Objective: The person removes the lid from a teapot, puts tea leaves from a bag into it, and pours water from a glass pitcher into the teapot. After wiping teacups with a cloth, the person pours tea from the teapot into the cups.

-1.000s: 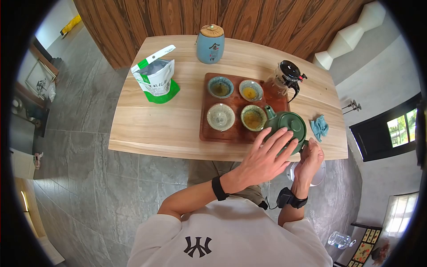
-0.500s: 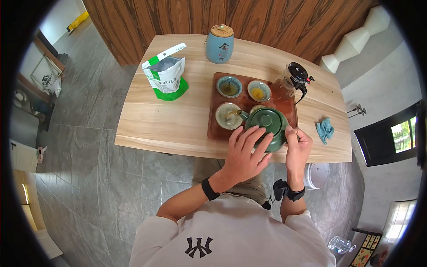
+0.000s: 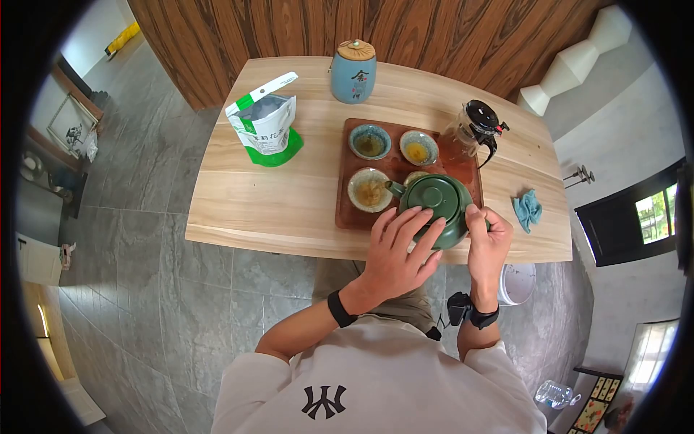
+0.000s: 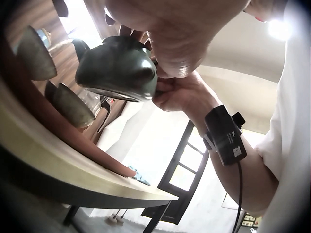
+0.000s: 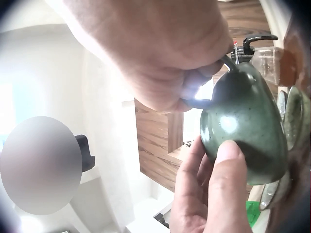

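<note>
- Right now the green teapot (image 3: 437, 206) is up off the wooden tea tray (image 3: 347, 217), tipped with its spout over the near-left cup (image 3: 369, 190), and amber tea shows in that cup.
- The right hand (image 3: 489, 235) has its grip curled round the teapot's handle; the right wrist view shows the fingers wrapped on the dark loop beside the green body (image 5: 245, 121).
- The left hand (image 3: 397, 249) has its grip spread, straight fingers pressing the near side of the pot and reaching the lid (image 3: 432, 195), steadying it rather than clutching.
- From the left wrist view the teapot (image 4: 119, 68) hangs above the tray's edge with cups lined up beyond it.
- Progress, by my read: the two far cups (image 3: 369, 142) (image 3: 419, 147) already hold tea. The near-right cup (image 3: 416, 176) is mostly hidden behind the pot, so its level cannot be told.
- So the near-left cup looks like the one in hand, partly filled; finishing this pour and setting the pot down appear to be what's left.
- Elsewhere on the counter (image 3: 289, 195): a green-and-white tea pouch (image 3: 265, 126), a blue ceramic caddy (image 3: 353, 72), a glass pitcher with a black lid (image 3: 473, 126) and a blue cloth (image 3: 528, 210), all untouched.
</note>
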The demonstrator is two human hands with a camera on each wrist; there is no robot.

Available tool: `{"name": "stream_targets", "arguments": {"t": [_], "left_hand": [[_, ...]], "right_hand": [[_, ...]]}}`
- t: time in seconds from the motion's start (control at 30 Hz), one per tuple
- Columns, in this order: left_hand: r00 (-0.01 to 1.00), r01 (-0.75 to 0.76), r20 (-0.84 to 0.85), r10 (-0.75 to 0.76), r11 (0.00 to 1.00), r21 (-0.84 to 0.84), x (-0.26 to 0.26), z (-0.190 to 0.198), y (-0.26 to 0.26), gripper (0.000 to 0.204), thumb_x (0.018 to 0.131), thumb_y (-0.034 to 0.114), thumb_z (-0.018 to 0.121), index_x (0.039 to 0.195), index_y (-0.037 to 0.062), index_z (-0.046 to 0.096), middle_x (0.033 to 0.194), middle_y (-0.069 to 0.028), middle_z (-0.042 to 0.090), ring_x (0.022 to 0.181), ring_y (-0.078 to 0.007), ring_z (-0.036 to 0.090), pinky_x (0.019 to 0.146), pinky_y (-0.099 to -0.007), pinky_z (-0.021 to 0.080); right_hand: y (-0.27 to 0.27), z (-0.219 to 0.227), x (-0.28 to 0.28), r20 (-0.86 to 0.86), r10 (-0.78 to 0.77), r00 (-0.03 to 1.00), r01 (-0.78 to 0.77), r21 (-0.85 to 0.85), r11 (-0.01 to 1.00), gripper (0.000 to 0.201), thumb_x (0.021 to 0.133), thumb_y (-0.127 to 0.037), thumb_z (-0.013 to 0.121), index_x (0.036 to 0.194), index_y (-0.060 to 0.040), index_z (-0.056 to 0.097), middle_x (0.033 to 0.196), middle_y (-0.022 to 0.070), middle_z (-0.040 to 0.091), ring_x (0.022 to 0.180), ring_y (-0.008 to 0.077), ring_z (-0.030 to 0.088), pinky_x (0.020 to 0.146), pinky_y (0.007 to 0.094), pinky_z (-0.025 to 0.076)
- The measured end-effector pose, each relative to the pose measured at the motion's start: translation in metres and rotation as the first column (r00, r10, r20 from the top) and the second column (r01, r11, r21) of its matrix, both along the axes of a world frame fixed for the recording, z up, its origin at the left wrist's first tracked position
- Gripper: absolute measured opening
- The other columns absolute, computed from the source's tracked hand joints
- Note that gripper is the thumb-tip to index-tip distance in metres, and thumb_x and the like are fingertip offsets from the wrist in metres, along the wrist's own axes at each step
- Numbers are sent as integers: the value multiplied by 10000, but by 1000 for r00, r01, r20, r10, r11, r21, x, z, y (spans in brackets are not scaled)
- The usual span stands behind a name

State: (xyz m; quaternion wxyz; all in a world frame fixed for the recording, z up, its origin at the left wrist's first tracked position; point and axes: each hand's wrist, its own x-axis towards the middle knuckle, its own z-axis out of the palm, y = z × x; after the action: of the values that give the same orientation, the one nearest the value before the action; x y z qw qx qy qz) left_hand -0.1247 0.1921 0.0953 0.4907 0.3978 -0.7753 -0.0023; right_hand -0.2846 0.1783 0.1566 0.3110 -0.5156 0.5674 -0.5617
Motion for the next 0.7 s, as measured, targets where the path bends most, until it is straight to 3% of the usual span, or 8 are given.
{"name": "stream_targets", "arguments": {"t": [0.43,0.6,0.7], "left_hand": [[1000,0,9,0,1000,-3,-3,12,-3,560,777,245,735,1303,86,624,1319,-124,564,1239,-300,536,1055,-505,372],[1000,-2,25,3,1000,-13,-6,17,-5,555,781,250,729,1302,90,629,1340,-124,558,1262,-293,527,1065,-505,356],[999,-11,38,12,999,-34,-8,20,-4,555,781,249,727,1302,83,629,1343,-127,557,1265,-298,525,1063,-502,358]], "right_hand": [[-1,-7,-6,73,-26,997,28,-30,999,364,960,-118,630,628,-47,500,630,-71,455,624,28,340,541,241,250],[-2,-14,-8,273,-47,961,59,-35,998,363,967,-121,623,626,-57,515,649,-70,480,617,27,344,548,231,270],[-3,-13,-7,310,-59,949,70,-24,997,360,967,-120,624,627,-58,521,656,-69,486,616,28,346,548,231,280]]}}
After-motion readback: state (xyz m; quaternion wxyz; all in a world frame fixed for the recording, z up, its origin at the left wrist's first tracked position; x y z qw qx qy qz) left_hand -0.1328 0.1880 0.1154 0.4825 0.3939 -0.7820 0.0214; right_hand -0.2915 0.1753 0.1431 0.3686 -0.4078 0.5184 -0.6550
